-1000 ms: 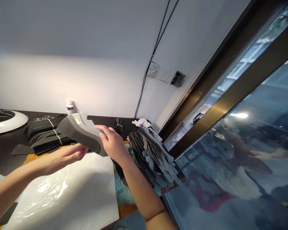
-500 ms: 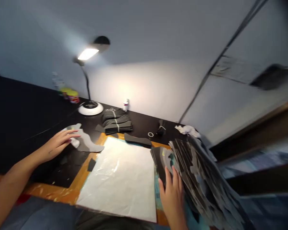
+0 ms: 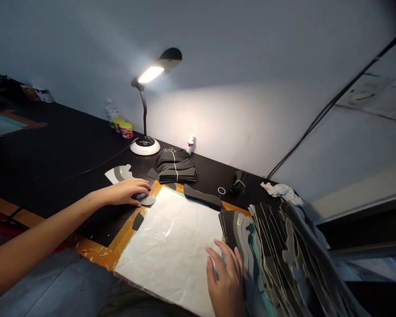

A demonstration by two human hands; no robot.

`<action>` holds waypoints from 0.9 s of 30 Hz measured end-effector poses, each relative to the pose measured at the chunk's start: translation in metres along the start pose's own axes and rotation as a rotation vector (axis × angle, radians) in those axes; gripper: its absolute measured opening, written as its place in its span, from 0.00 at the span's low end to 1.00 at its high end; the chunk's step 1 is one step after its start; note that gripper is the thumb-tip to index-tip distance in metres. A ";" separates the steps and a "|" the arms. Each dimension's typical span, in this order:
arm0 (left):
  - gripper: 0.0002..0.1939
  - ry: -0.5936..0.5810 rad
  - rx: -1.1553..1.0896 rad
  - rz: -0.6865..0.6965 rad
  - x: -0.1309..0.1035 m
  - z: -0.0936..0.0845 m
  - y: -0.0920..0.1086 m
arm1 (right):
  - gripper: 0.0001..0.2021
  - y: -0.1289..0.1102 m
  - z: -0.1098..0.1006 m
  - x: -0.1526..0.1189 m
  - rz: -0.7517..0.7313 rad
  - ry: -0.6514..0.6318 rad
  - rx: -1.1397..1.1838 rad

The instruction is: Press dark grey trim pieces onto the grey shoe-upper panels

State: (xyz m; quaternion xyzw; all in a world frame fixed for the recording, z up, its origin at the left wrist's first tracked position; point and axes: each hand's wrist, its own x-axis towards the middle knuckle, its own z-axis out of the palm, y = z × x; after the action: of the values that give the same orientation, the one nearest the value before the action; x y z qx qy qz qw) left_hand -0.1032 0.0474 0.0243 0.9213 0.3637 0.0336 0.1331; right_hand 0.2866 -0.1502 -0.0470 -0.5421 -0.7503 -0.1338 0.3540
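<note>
Black table (image 3: 46,154) along a pale wall. At the back, a lit desk lamp (image 3: 148,110) on a white round base; left of it a clear bottle (image 3: 111,111) and two small jars (image 3: 123,127) with yellow and red bands. Right of the base, a small white glue bottle (image 3: 191,143), then a tied bundle of dark cut pieces (image 3: 176,166) with scissors (image 3: 168,150) just behind. Farther right, a small ring (image 3: 221,190) and a dark clip (image 3: 239,182), then a crumpled white rag (image 3: 280,190). In the middle, a white sheet (image 3: 171,242) over an orange-edged board (image 3: 125,235); a dark shoe-sole piece (image 3: 203,198) lying across its far edge, a little black scrap (image 3: 137,221) at its left edge.

Left hand (image 3: 127,192) stretched out flat, palm down, fingers loosely extended and pressing on a grey cut piece (image 3: 145,200) just off the sheet's left corner; piece under the fingertips, its tip poking out to the right. Another grey-and-white shaped piece (image 3: 120,173) just beyond that hand, apart from it.

Right hand (image 3: 226,281) at the sheet's near right edge, fingers spread and unclenched, resting against the near end of a fanned stack of grey and black cut pieces (image 3: 284,251); gripping nothing. Stack leaning rightward, filling the right foreground.
</note>
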 end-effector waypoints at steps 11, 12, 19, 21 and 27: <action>0.15 0.294 0.067 0.159 0.042 0.008 0.131 | 0.12 0.001 -0.029 0.030 0.159 0.055 0.320; 0.14 0.242 0.084 0.162 0.052 0.020 0.151 | 0.13 0.002 -0.038 0.040 0.136 0.060 0.313; 0.17 0.088 0.217 0.276 0.111 0.091 0.228 | 0.07 0.021 -0.049 0.128 -0.025 -0.084 0.177; 0.19 0.086 0.223 0.295 0.116 0.096 0.232 | 0.09 0.030 -0.022 0.153 0.033 -0.276 0.094; 0.29 0.242 0.101 0.342 0.095 0.091 0.211 | 0.16 0.042 0.047 0.187 0.071 -0.603 -0.040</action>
State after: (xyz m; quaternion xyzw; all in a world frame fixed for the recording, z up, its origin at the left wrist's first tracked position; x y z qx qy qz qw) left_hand 0.1210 -0.0558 -0.0093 0.9644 0.2164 0.1479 0.0343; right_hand 0.2760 0.0276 0.0387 -0.5899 -0.7994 0.0309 0.1093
